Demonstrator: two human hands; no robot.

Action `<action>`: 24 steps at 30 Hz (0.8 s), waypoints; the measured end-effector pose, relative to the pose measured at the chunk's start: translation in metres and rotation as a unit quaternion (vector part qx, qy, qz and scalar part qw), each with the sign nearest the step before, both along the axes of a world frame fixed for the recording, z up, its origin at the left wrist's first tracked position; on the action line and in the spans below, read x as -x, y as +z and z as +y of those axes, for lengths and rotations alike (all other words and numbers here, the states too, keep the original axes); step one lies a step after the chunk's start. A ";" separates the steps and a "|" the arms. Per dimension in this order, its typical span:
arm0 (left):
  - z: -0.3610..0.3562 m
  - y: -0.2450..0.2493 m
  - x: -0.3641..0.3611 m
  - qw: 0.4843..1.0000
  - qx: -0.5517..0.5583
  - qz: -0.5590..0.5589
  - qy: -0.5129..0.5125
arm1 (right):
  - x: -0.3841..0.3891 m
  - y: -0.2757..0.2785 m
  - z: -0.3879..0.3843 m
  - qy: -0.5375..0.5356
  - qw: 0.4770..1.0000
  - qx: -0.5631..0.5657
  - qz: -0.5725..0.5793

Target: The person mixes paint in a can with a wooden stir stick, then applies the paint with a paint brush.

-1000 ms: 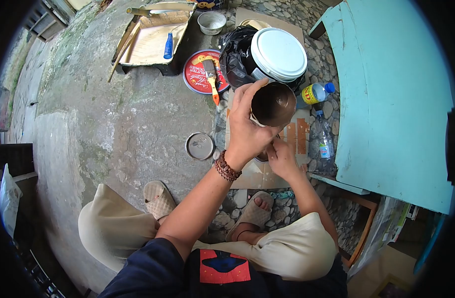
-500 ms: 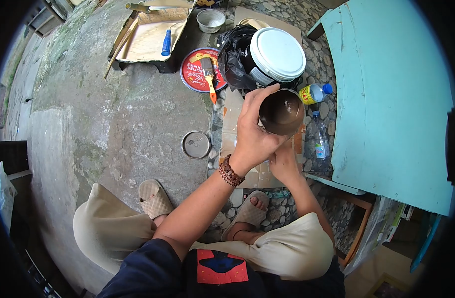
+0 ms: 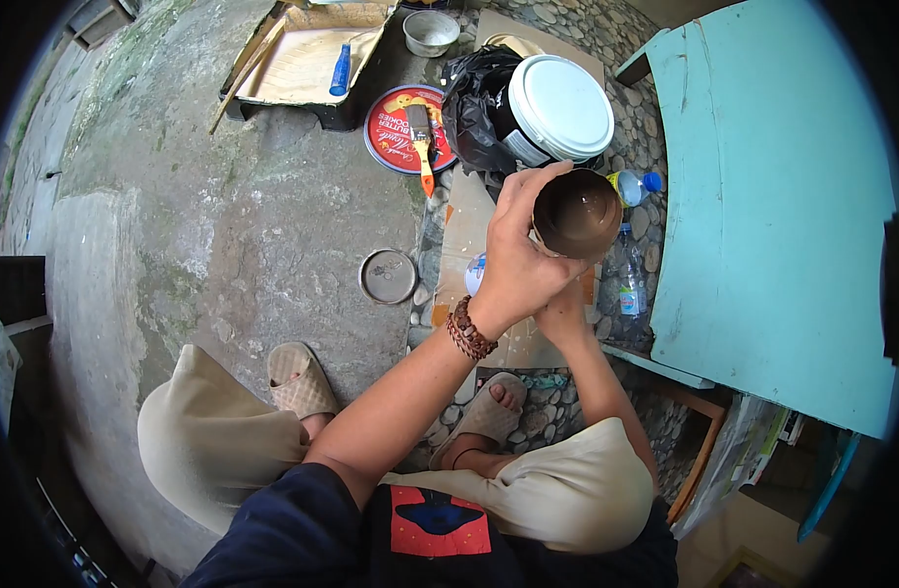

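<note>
A small round can (image 3: 579, 214) with a glossy brown inside is tilted so that its open mouth faces me. My left hand (image 3: 526, 255) is wrapped around its left side, fingers over the far rim and thumb along the near side. Below the can, my right hand (image 3: 565, 312) comes up behind the left one; its fingers are mostly hidden, so its grip on the can's base does not show. A white and blue round thing (image 3: 476, 273) peeks out beside my left wrist, on the cardboard (image 3: 459, 240).
A grey round lid (image 3: 388, 276) lies on the concrete. Farther off are a paintbrush (image 3: 420, 147) on a red cookie-tin lid (image 3: 383, 137), a paint tray (image 3: 293, 73), a metal bowl (image 3: 431, 34) and a white-lidded bucket (image 3: 562, 106). Plastic bottles (image 3: 630, 279) lie beside the turquoise panel (image 3: 763, 216).
Both hands and the can have shifted slightly to the right in view. The can's mouth now covers more of the yellow-labelled bottle. The whole view has moved a little.
</note>
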State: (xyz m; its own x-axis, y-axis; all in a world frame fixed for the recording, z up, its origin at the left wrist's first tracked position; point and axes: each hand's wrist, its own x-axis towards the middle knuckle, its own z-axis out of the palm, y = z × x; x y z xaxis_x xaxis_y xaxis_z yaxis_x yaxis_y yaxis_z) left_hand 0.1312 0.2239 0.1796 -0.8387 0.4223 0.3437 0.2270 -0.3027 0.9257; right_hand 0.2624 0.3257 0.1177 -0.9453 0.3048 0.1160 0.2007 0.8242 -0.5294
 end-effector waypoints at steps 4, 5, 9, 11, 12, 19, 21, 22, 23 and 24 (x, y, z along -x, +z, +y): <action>-0.002 -0.001 0.002 1.000 -0.015 0.017 -0.002 | -0.007 0.007 -0.002 -0.021 0.997 0.032 -0.074; -0.002 -0.002 0.002 1.000 -0.015 0.016 -0.001 | -0.003 0.008 -0.006 -0.021 0.996 0.031 -0.075; 0.000 -0.003 0.000 1.000 -0.027 -0.009 -0.008 | 0.006 0.007 -0.003 0.008 1.000 -0.010 0.015; -0.002 -0.002 0.002 1.000 -0.025 0.004 -0.001 | 0.007 0.011 0.002 -0.006 1.000 0.006 0.006; -0.005 0.001 0.002 1.000 -0.026 -0.011 -0.010 | 0.006 0.019 -0.001 -0.015 1.000 -0.009 0.012; -0.006 -0.008 0.005 0.999 -0.010 -0.026 -0.017 | 0.003 -0.003 0.002 -0.003 0.999 0.038 0.033; -0.008 -0.009 0.006 1.000 0.000 -0.020 -0.010 | -0.002 0.003 0.003 -0.036 0.999 0.010 -0.006; -0.010 -0.009 0.006 1.000 0.009 -0.015 -0.007 | -0.004 0.009 0.000 -0.072 0.996 -0.019 -0.047; -0.011 -0.011 0.007 1.000 0.011 -0.014 -0.006 | -0.004 0.012 -0.006 -0.071 0.996 -0.017 -0.046; -0.011 -0.012 0.008 1.000 0.017 -0.013 -0.006 | -0.002 0.017 -0.015 -0.044 0.998 0.007 -0.040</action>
State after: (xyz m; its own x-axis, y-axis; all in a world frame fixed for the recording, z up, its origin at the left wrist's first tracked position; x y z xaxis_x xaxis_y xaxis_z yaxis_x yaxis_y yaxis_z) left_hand 0.1227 0.2126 0.1678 -0.8426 0.4430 0.3061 0.1988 -0.2724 0.9414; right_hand 0.2646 0.3109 0.1346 -0.9209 0.3879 0.0370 0.3138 0.7946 -0.5197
